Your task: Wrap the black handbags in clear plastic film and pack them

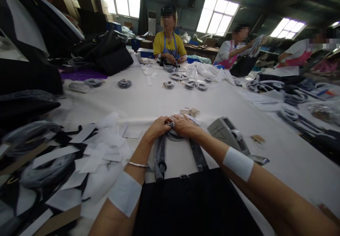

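A black bag lies flat at the table's near edge. Its handles, wrapped in clear film, stretch away from me. Between their far ends is a grey, film-wrapped strap, apparently coiled and mostly covered by my hands. My left hand is closed, its fingertips pinching a small shiny metal clip at the strap. Right beside it, my right hand bends its fingers over the strap from the other side; its fingertips are partly hidden.
A grey tape dispenser stands to the right. Paper pieces and wrapped handles cover the left side. Coiled straps lie farther back, near black bags. A person in yellow works opposite; others are at the right.
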Motion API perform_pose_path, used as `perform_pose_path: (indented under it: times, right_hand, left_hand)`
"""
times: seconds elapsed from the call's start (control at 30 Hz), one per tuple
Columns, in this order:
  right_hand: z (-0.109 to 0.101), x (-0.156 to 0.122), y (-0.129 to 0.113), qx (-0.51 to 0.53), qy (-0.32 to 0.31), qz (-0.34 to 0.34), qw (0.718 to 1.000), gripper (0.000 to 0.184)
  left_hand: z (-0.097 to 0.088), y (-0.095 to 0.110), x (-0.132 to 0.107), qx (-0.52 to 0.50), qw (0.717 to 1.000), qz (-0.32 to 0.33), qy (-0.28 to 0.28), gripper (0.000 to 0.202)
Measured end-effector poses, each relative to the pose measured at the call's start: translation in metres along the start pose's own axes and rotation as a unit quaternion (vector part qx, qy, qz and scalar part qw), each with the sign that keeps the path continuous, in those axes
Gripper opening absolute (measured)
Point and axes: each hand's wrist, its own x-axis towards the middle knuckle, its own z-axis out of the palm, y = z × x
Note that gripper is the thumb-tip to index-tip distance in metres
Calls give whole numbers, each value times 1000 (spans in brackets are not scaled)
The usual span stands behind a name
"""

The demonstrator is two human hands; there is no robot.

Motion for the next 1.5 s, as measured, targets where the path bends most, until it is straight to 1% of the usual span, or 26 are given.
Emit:
perform_pose_path:
  times: [0.07, 0.13, 0.17, 0.23, 0.27, 0.3, 0.37, 0.43, 0.5, 0.53, 0.57, 0.63, 0.7, 0.73, 0.8, 0.87, 0.93, 1.0, 1.07, 1.13, 1.17, 1.23, 1.33, 1.4, 1.43, 1.5]
  right_hand:
    - [-12, -12, 3, 23, 12, 11, 1000, 62]
    - [-31, -42, 8, 70, 64, 18, 995, 67]
    - [-43, -64, 12, 111, 100, 18, 989, 64]
    - [-65, -120, 20, 225, 146, 15, 963, 45]
    - [-75, -154, 24, 282, 130, 36, 950, 35]
    - [-82, -189, 27, 343, 92, 72, 932, 29]
    - [-85, -263, 31, 474, 4, 156, 866, 25]
    - [-72, -336, 30, 572, -103, 230, 780, 28]
    - [-44, -400, 22, 630, -187, 301, 691, 29]
    - [-26, -427, 15, 655, -205, 334, 646, 30]
    - [-8, -448, 5, 679, -200, 362, 607, 32]
    - [28, -474, -18, 731, -161, 393, 534, 39]
    - [52, -479, -43, 775, -94, 416, 467, 44]
    - [59, -476, -54, 793, -62, 424, 434, 46]
    - [64, -465, -70, 823, -9, 430, 372, 49]
    - [61, -455, -78, 850, 12, 419, 319, 52]
    - [56, -447, -82, 873, 11, 397, 285, 57]
    - [55, -440, -86, 893, 14, 363, 265, 61]
    - [59, -429, -91, 910, 38, 328, 249, 62]
    - [66, -413, -96, 920, 83, 298, 241, 61]
    - [70, -405, -97, 920, 112, 287, 244, 62]
    - [77, -390, -96, 906, 179, 273, 269, 68]
    - [78, -378, -86, 865, 243, 287, 331, 80]
    - [73, -377, -77, 840, 250, 309, 370, 84]
    - [70, -378, -72, 831, 251, 317, 382, 86]
    - [61, -381, -64, 823, 264, 318, 390, 85]
  left_hand:
    - [0, 0, -1, 5, 1000, -8, 3, 34]
    - [-1, 1, -2, 7, 1000, -17, 2, 36]
    - [-2, 2, -1, 8, 1000, -23, 0, 38]
    - [-3, 3, 0, 13, 999, -37, -6, 39]
    - [-4, 3, 2, 17, 999, -45, -8, 40]
    - [-4, 4, 4, 23, 998, -52, -11, 41]
    - [-5, 6, 10, 35, 997, -63, -17, 44]
    - [-6, 9, 14, 81, 993, -78, -28, 49]
    - [-6, 15, 17, 155, 983, -90, -45, 51]
    - [-6, 18, 18, 191, 976, -92, -54, 51]
    - [-5, 22, 18, 221, 969, -92, -61, 50]
    - [-4, 29, 19, 261, 959, -88, -65, 49]
    - [0, 35, 18, 306, 947, -80, -60, 51]
    - [2, 38, 18, 326, 941, -75, -56, 53]
    - [6, 41, 17, 359, 930, -63, -50, 57]
    - [9, 43, 15, 381, 922, -49, -47, 56]
    - [12, 45, 14, 398, 916, -37, -42, 52]
    - [14, 47, 12, 410, 911, -29, -31, 47]
    - [15, 48, 12, 417, 909, -22, -18, 43]
    - [16, 46, 12, 425, 905, -14, -14, 41]
    - [16, 44, 12, 434, 901, -9, -19, 40]
    - [15, 43, 13, 446, 894, -7, -26, 39]
    - [10, 51, 12, 465, 885, -27, -7, 37]
    - [3, 65, 9, 485, 874, -40, 15, 37]
    - [-3, 76, 8, 495, 868, -40, 26, 37]
    - [-16, 102, 6, 509, 859, -26, 46, 38]
